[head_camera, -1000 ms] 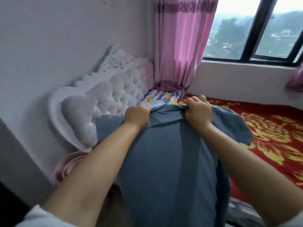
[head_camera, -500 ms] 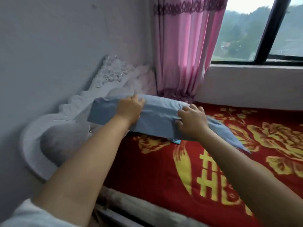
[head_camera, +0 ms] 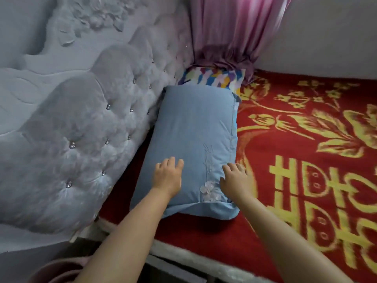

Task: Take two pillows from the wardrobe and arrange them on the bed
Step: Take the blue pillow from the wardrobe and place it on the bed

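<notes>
A light blue pillow [head_camera: 193, 135] with pale flower stitching lies flat on the bed [head_camera: 306, 180], its left edge along the headboard. My left hand [head_camera: 167, 176] rests palm down on its near left part, fingers spread. Flat on the pillow's near right edge lies my right hand [head_camera: 236, 180], fingers apart. Neither hand grips the fabric. Beyond the blue pillow, a second pillow [head_camera: 214, 78] in a multicoloured patterned cover lies at the bed's far corner, partly hidden by the blue one and the curtain.
The bed has a red blanket with yellow flowers and characters. A grey tufted headboard [head_camera: 81, 123] with crystal buttons stands on the left. A pink curtain [head_camera: 232, 31] hangs into the far corner. A pink round object [head_camera: 55, 270] sits on the floor, lower left.
The blue pillow was held up in both hands, then lowered onto the bed by the headboard. Both hands have let go of the fabric and now lie flat on it.
</notes>
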### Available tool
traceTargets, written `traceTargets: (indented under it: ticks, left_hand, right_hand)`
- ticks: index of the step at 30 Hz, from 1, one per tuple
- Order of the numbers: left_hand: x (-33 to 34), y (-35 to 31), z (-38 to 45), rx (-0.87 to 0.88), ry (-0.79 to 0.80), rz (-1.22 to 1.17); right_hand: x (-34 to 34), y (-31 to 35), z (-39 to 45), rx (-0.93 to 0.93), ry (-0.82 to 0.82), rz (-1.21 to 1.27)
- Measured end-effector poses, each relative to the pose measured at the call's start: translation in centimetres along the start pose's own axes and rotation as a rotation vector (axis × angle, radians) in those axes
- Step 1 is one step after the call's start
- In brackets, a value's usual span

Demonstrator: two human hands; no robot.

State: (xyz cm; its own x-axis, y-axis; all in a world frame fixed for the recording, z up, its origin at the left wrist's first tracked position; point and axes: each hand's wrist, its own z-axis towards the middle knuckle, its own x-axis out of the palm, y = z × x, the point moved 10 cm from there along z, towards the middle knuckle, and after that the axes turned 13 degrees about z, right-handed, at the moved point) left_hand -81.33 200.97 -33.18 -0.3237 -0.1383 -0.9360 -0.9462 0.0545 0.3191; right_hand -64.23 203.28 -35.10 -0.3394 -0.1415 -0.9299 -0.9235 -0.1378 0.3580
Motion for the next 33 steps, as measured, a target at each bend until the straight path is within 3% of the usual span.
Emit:
traceTargets:
  ticks: [4, 9, 13, 18, 24, 29, 33]
  left_hand:
    - [8.2, 0.9, 6.1, -0.095, 0.075, -0.059]
    - [19.9, 3.1, 11.3, -0.227, 0.228, -0.127]
    - [24.8, 4.6, 14.1, -0.322, 0.168, -0.176]
    - [21.8, 1.9, 16.6, -0.066, -0.163, -0.147]
    - [17.1, 5.0, 13.6, 0.021, -0.264, -0.176]
    - [12.5, 12.2, 8.8, 0.039, -0.344, -0.122]
    - [11.7, 15.1, 4.9, 0.116, -0.396, -0.027]
  right_hand:
    - [8.3, -2.2, 5.9, 0.070, 0.134, 0.019]
    - [16.6, -6.1, 12.6, 0.217, 0.157, 0.060]
    - [21.1, -7.7, 15.3, 0.230, 0.118, 0.097]
    - [20.2, -4.2, 15.5, -0.018, -0.124, 0.017]
    - [15.3, -0.1, 12.6, -0.046, -0.195, 0.093]
    - [10.9, 7.5, 7.0, -0.139, -0.377, 0.145]
    - [12.4, 11.2, 2.8, -0.106, -0.336, 0.209]
